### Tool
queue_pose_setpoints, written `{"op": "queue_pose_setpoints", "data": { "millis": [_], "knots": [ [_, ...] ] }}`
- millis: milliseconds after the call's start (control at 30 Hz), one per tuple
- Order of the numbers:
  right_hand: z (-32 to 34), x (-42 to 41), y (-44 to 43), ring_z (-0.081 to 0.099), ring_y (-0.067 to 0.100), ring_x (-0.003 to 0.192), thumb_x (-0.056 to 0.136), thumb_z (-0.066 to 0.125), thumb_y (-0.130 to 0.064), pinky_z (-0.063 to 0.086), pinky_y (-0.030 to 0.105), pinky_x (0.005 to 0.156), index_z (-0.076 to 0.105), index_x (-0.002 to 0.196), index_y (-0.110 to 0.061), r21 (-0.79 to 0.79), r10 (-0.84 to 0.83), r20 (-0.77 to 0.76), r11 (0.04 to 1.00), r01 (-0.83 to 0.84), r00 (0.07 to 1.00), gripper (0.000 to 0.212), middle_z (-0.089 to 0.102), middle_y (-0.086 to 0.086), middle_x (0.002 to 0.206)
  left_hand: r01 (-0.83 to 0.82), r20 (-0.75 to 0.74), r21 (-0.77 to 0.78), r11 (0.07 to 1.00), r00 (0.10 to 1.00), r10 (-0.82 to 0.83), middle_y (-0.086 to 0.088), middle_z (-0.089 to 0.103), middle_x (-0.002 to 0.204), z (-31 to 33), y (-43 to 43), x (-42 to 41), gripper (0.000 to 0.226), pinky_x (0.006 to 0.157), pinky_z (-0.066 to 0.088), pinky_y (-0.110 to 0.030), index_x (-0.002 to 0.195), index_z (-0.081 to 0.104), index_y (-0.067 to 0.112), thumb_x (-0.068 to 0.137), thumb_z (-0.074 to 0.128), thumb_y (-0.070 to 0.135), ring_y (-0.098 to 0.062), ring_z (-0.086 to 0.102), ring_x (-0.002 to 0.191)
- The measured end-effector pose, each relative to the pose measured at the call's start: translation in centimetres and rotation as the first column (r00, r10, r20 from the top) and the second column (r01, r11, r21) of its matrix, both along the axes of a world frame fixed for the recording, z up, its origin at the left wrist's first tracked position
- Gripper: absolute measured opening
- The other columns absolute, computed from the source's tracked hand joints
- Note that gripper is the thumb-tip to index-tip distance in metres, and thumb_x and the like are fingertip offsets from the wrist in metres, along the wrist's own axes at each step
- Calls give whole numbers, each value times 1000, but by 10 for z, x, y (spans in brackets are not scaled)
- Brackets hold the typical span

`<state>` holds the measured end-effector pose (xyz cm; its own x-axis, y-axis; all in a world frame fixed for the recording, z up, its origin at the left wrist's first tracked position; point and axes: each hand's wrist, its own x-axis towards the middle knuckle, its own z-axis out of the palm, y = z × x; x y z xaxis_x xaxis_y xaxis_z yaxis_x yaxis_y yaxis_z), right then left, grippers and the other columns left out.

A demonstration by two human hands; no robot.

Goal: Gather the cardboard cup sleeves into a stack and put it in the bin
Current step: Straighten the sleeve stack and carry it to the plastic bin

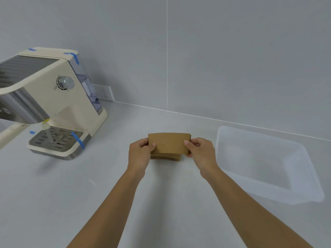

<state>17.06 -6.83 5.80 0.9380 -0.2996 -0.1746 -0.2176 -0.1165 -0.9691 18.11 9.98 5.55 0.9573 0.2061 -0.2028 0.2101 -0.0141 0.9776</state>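
A stack of flat brown cardboard cup sleeves [169, 143] is held up on edge over the middle of the grey counter. My left hand [140, 154] pinches its left end and my right hand [199, 152] pinches its right end, thumbs on the near face. The lower edges of further sleeves [166, 156] show below the front one, slightly out of line. A clear plastic bin [268, 192] sits on the counter to the right of my right hand, with nothing visible inside.
A cream and steel espresso machine [53, 97] with blue tape strips stands at the back left, its drip tray [55, 139] facing me. A wall socket [105, 93] is behind it. The grey wall runs along the counter's far edge.
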Motion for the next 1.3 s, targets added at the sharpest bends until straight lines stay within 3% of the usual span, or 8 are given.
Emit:
{"op": "queue_pose_setpoints", "data": {
  "millis": [167, 300, 600, 867, 967, 1100, 1167, 1300],
  "knots": [
    [-15, 20, 11, 52, 22, 67, 85, 60, -17, 55, 43, 75, 58, 84, 14, -68, -25, -109, 998, 17, 994, 31, 54, 12, 75, 9, -118, 30, 1000, 993, -6, 10, 66, 84, -14, 8, 21, 29, 80, 46, -27, 70, 65, 28, 84, 57, 4, -14, 61, 86],
    [-24, 26, 17, 43, 24, 64, 84, 60, -19, 41, 36, 62, 51, 66, 5, -129, -31, -171, 992, 9, 985, 31, 46, 12, 69, 19, -188, 54, 998, 982, -9, -1, 66, 94, -23, 12, 30, 15, 89, 46, -33, 84, 67, 16, 84, 57, 5, -23, 60, 95],
    [-38, 31, 23, 40, 23, 63, 84, 59, -20, 34, 32, 62, 48, 63, -9, -161, -39, -231, 987, 1, 972, 26, 42, 11, 67, 104, -215, 155, 982, 974, -69, -7, 60, 83, -34, 17, 37, 23, 73, 40, -31, 65, 62, 17, 85, 56, 8, -22, 51, 77],
    [-47, 32, 22, 44, 20, 70, 84, 58, -32, 36, 31, 63, 58, 88, 9, -201, -58, -267, 979, 3, 962, 42, 47, 18, 74, 122, -226, 192, 974, 971, -77, -5, 54, 82, -40, 23, 44, 11, 67, 35, -29, 76, 56, 14, 83, 62, 21, -22, 47, 77],
    [-48, 35, 19, 43, 19, 69, 81, 62, -40, 34, 29, 59, 51, 83, -3, -144, -52, -323, 990, 5, 945, 38, 44, 9, 76, 108, -323, 157, 982, 945, -53, -5, 58, 86, -38, 26, 51, 30, 69, 40, -30, 90, 56, 8, 80, 67, 34, -24, 53, 84],
    [-45, 42, 17, 49, 20, 78, 74, 71, -39, 35, 26, 58, 54, 94, -2, -54, 8, -413, 998, -34, 911, 46, 52, 8, 88, 150, -462, 43, 988, 880, -113, -18, 54, 128, -35, 31, 61, 71, 84, 47, -34, 124, 47, -4, 72, 74, 35, -30, 53, 115],
    [-43, 44, 18, 51, 21, 80, 71, 75, -33, 35, 25, 56, 53, 101, 0, 0, 47, -433, 999, -52, 900, 50, 55, 9, 93, 218, -490, 16, 976, 852, -183, -12, 58, 117, -34, 31, 65, 70, 72, 48, -27, 121, 48, 1, 68, 79, 33, -23, 57, 101],
    [-41, 45, 17, 58, 17, 82, 67, 80, -19, 40, 21, 60, 57, 100, 0, 142, 120, -439, 988, -64, 890, 45, 62, 7, 94, 282, -508, -4, 959, 826, -245, -5, 61, 109, -41, 29, 65, 55, 74, 45, -25, 111, 55, 5, 65, 82, 21, -17, 57, 97]
  ]
}}
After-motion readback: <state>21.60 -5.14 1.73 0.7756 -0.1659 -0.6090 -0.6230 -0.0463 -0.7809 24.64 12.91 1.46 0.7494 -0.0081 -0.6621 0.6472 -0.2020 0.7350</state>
